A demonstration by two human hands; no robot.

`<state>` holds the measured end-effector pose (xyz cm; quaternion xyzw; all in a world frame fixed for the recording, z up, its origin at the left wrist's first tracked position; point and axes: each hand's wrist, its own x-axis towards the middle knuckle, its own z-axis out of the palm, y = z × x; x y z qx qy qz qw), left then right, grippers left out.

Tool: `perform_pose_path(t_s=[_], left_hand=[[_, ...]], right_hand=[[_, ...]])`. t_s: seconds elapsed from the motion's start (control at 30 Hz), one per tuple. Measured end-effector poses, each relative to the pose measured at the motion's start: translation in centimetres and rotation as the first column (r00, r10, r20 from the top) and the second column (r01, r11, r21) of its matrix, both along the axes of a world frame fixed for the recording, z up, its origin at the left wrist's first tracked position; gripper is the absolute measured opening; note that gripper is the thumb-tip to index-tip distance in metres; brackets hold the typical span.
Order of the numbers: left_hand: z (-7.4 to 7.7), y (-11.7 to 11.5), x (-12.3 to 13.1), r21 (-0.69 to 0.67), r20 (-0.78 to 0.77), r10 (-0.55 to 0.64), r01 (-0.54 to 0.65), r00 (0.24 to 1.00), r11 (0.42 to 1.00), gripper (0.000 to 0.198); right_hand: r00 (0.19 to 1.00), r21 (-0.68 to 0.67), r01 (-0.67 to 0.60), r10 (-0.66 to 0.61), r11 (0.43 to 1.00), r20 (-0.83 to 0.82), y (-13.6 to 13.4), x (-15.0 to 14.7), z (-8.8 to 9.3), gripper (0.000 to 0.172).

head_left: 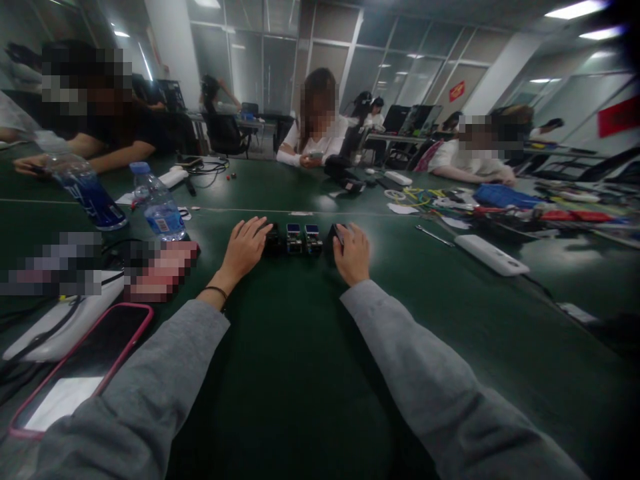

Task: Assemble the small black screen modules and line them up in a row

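Two small electronic modules with little screens, a left one (294,238) and a right one (313,239), stand side by side on the dark green table (280,373). Just left of them is a black block (272,240), with the fingertips of my left hand (247,245) against it. On the other side, my right hand (353,253) has its thumb and fingers around a second black block (335,235). Part of each block is covered by my fingers.
Two water bottles (95,193) (159,207), a pink-edged phone (85,367) and a white power strip with cables lie left. At right are a wrench (434,236), a white bar (491,255) and tangled wires. People sit across the table.
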<state>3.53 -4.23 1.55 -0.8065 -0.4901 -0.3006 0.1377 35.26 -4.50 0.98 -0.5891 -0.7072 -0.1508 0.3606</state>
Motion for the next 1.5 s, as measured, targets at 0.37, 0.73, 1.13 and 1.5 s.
perform_pose_path(t_s=[0.37,0.73,1.13,1.5], left_hand=[[-2.9,2.2,-3.3,-0.354,-0.081,0.176,-0.193,0.981,0.915,0.048],[-3.2,2.3,-3.3,-0.345,-0.074,0.177,-0.192,0.981,0.919,0.047],[-2.8,2.2,-3.3,-0.381,-0.059,0.174,-0.184,0.983,0.906,0.049],[-3.2,2.7,-3.5,-0.393,-0.066,0.162,-0.175,0.984,0.903,0.052]], right_hand=[[0.987,-0.294,-0.012,-0.036,0.956,-0.156,1.5,2.4,-1.5,0.061],[0.991,-0.245,-0.114,0.091,0.963,-0.103,0.7,1.5,-0.7,0.063],[0.995,-0.351,-0.096,0.090,0.931,-0.033,0.3,1.2,-0.5,0.065],[0.998,-0.353,-0.067,0.071,0.933,-0.003,0.4,1.1,-0.6,0.065]])
